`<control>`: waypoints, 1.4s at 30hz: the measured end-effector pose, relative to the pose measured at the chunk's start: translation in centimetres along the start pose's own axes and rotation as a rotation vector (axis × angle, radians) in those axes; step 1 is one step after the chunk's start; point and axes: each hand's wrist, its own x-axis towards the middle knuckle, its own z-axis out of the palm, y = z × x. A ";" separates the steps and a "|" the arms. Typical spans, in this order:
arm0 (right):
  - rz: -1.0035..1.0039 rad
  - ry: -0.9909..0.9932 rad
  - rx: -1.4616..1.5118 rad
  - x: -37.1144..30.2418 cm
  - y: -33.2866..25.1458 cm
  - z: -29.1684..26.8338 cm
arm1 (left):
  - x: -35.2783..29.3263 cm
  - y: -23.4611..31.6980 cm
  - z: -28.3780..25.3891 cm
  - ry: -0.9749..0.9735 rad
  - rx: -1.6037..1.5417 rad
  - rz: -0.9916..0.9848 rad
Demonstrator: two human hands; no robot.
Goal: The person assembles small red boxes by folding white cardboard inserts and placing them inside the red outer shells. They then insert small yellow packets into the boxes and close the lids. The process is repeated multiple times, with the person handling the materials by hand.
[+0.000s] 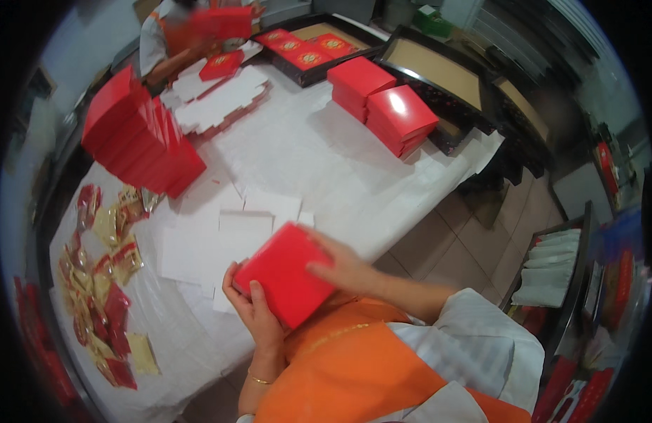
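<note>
A plain red box [287,271] is held tilted in front of my orange apron, over the table's near edge. My left hand [255,310] grips its left side, fingers under the edge and thumb on the near face. On the opposite side my right hand [340,266] holds the box's far right edge, slightly blurred. The box's underside is hidden. Just beyond it, white flat cardboard pieces [188,247] lie overlapping on the white-covered table [297,151].
Small gold and red packets [104,282] lie scattered at left. Leaning red boxes [139,137] stand behind them; two red stacks [400,113] stand far right. A co-worker's arm [174,63] reaches in near white flat pieces [223,102]. Dark trays [308,70] line the far edge.
</note>
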 end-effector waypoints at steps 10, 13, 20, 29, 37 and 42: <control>-0.121 0.543 -0.004 10.3 -1.8 -28.5 | 0.3 0.8 -0.1 -0.038 0.192 0.195; 0.005 0.637 -0.108 11.3 -1.7 -32.0 | -0.2 0.4 -1.1 0.020 0.208 0.163; -0.385 1.052 -1.170 15.0 1.1 -32.1 | 0.5 -0.5 -5.0 0.151 0.336 0.198; -0.512 0.082 -0.608 9.9 3.8 -2.5 | -1.6 -3.0 -8.6 0.213 0.855 0.241; -0.219 -0.083 -0.855 14.6 3.4 3.0 | -2.2 -5.2 -9.9 0.254 0.903 0.185; -0.059 -0.116 -0.794 14.1 2.7 4.6 | -2.1 -4.2 -10.7 0.343 0.674 0.195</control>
